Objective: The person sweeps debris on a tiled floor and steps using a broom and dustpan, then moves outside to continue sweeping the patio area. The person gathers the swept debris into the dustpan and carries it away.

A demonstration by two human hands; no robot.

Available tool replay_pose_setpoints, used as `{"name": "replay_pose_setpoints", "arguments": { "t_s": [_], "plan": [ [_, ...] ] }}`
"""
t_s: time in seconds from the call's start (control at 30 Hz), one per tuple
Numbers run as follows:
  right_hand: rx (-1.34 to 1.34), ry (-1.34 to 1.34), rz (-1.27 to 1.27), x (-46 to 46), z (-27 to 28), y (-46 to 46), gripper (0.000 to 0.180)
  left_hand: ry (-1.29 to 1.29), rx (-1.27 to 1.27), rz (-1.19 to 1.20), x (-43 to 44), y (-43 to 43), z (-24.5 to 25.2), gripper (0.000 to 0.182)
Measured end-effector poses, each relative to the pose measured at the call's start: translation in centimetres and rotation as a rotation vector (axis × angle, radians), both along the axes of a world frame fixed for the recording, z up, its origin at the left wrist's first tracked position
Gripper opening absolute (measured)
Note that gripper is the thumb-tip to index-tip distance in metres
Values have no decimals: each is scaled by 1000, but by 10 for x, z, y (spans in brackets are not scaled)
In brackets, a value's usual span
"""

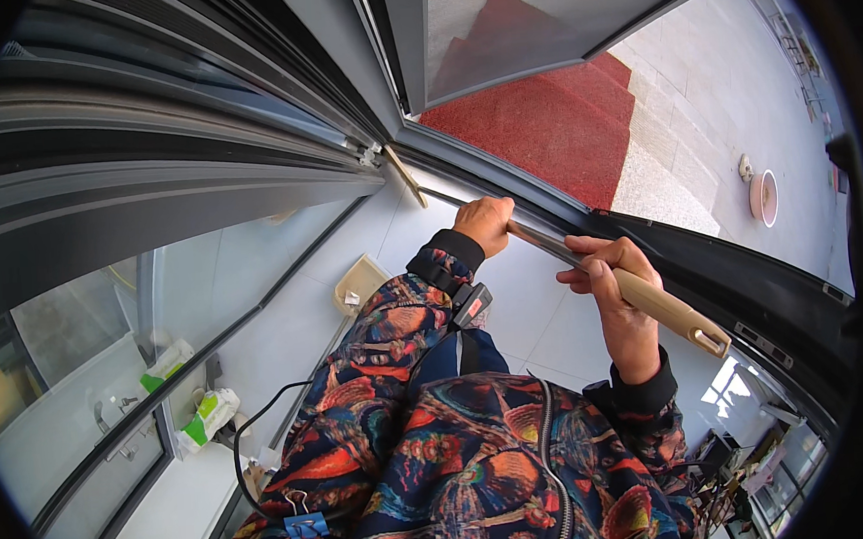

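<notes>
Both of my hands hold one long-handled tool, which looks like a broom. My left hand (485, 225) is closed around the metal pole (541, 239) at its middle. Higher up, my right hand (618, 295) grips where the pole meets the beige plastic handle end (675, 317), some fingers stretched along it. At the far end, a narrow beige head (405, 176) rests at the floor corner by the door frame; its bristles are not visible. A beige dustpan (358, 283) with a small white scrap in it lies on the tiled floor left of my left sleeve.
A dark door frame (500, 184) and threshold run beyond my hands. Outside are steps with red carpet (542, 137) and a pink basin (764, 199). Glass panels (210, 283) stand at left, with green-and-white packages (211, 418) beside them. A black door edge (736, 280) is at right.
</notes>
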State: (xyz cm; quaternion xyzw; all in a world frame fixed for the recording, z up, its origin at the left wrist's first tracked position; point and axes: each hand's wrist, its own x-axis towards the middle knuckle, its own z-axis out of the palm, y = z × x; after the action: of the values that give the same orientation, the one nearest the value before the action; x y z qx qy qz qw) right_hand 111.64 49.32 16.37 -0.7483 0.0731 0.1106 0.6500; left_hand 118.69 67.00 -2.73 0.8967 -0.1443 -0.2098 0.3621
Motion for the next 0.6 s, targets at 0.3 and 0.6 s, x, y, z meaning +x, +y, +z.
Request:
{"name": "replay_pose_setpoints", "arguments": {
  "t_s": [0.3, 0.6],
  "plan": [
    [-34, -50, 2, -13, 14, -5, 15, -111, -41, -51, -14, -16, -1, 14],
    [-89, -73, 45, -5, 12, -11, 9, -55, -117, -66, -1, -23, -2, 12]
  ]
}}
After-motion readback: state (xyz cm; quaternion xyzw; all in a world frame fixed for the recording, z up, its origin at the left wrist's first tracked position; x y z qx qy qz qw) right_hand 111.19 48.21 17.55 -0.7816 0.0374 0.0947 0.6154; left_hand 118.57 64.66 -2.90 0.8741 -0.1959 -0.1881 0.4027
